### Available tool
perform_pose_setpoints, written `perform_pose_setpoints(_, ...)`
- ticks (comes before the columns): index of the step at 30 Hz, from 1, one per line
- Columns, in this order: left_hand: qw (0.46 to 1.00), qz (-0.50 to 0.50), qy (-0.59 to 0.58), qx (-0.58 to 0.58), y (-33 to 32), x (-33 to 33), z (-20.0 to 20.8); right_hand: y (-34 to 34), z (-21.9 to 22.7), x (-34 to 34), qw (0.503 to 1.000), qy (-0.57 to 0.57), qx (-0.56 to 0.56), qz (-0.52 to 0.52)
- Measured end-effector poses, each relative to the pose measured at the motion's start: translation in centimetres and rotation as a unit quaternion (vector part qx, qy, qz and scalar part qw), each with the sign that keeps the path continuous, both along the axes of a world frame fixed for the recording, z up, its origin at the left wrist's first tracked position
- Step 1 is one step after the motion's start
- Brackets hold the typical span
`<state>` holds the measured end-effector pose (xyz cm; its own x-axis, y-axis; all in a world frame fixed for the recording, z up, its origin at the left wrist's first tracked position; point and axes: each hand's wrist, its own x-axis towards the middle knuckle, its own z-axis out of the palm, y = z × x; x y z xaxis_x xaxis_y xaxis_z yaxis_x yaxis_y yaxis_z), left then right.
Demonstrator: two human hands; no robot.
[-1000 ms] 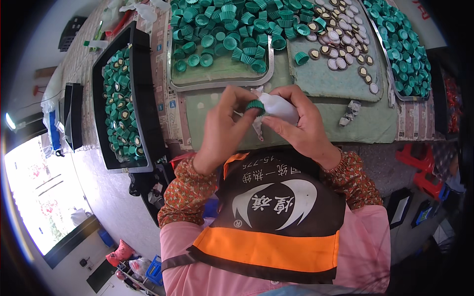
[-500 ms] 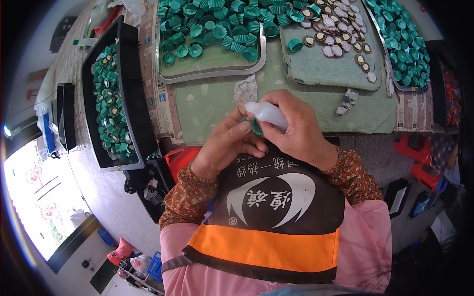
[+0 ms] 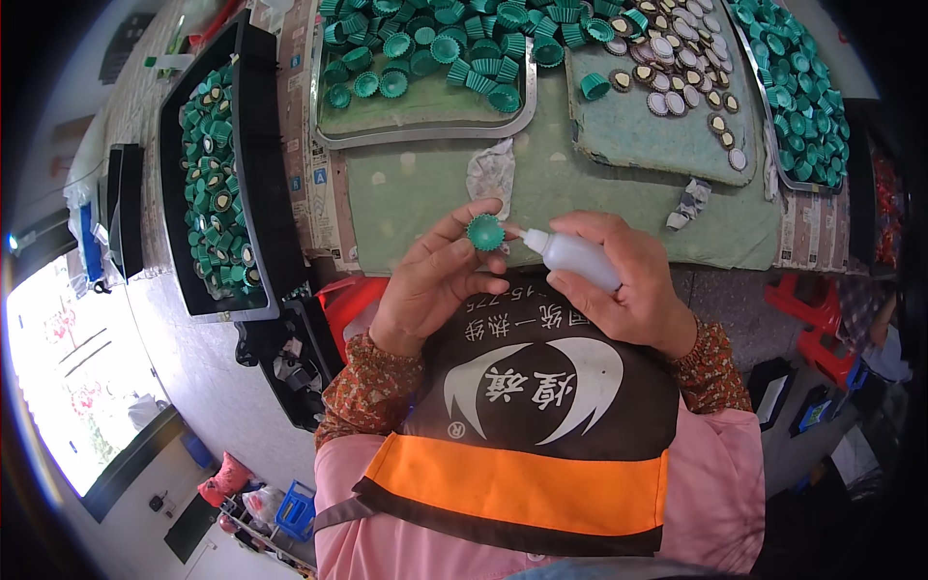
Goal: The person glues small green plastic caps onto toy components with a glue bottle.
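My left hand [image 3: 422, 280] pinches a small green fluted cup [image 3: 485, 232] between thumb and fingers, its round hollow face turned up. My right hand [image 3: 642, 278] is wrapped round a translucent white squeeze bottle [image 3: 580, 259]. The bottle lies nearly level, its narrow nozzle pointing left at the cup, with a small gap between them. Ahead of my hands, many more green cups are heaped in a metal-rimmed tray [image 3: 425, 141]. Round brown-and-white discs [image 3: 667, 101] lie scattered on a padded board [image 3: 619, 135] to the right of that tray.
A black bin [image 3: 261, 174] at the left holds green cups, some with discs in them. Another tray of cups [image 3: 797, 116] stands far right. Crumpled paper scraps [image 3: 491, 179] lie on the green cloth [image 3: 387, 217]. Red stools [image 3: 822, 353] are on the floor at right.
My right hand has drawn the bottle right and slightly down, away from my left fingers. The cup has turned from edge-on to face up. The view has shifted slightly.
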<state>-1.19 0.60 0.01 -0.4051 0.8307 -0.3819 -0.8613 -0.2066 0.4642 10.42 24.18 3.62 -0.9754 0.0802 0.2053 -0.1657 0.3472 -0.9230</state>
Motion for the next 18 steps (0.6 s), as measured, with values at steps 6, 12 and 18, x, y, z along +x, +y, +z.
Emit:
perform_pose_setpoints(6, 1.0, -0.001, -0.002, -0.002, -0.3, 0.3, -0.2, -0.7, -0.1, 0.5, 0.999, 0.023, 0.03, 0.006)
perform_pose_setpoints(12, 1.0, 0.009, 0.003, -0.027, -0.2, 0.6, -0.2, -0.9, -0.8, 0.5, 0.997, 0.042, 0.065, 0.015)
perform_pose_setpoints(18, 0.999, 0.007, 0.0, -0.031, 0.0, 0.7, -0.1, -1.0, -1.0, 0.4, 0.996, 0.057, 0.06, 0.023)
